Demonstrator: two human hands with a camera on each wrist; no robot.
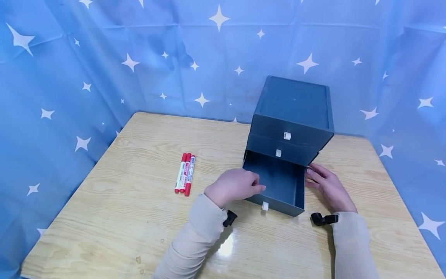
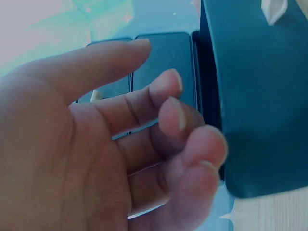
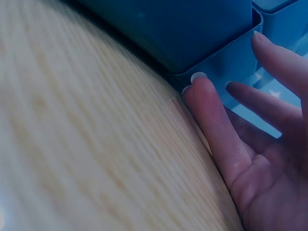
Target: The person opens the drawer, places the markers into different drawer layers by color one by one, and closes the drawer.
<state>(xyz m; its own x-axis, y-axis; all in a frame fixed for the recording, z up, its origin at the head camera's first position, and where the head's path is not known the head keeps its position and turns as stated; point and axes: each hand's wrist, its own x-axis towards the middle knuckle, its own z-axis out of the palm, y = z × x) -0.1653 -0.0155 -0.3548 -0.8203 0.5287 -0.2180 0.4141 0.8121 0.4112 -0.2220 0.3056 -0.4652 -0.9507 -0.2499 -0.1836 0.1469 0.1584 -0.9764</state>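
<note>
A dark blue desktop drawer unit (image 1: 296,101) stands on the table, its bottom drawer (image 1: 282,207) pulled out and showing a bare floor inside. Over that drawer's left edge hangs my left hand (image 1: 237,185), fingers loosely curled with nothing in them; the left wrist view shows the bent fingers (image 2: 192,149) beside the drawer's front panel. On the other side, my right hand (image 1: 329,189) rests by the unit's lower right side, fingertips right at the casing. In the right wrist view its fingers (image 3: 214,118) are fairly straight, low along the tabletop.
Several red-capped markers (image 1: 188,174) lie side by side on the wooden table (image 1: 115,193), left of the unit. Small white knobs (image 1: 287,136) mark the drawer fronts. A blue curtain with white stars (image 1: 209,58) hangs behind the table.
</note>
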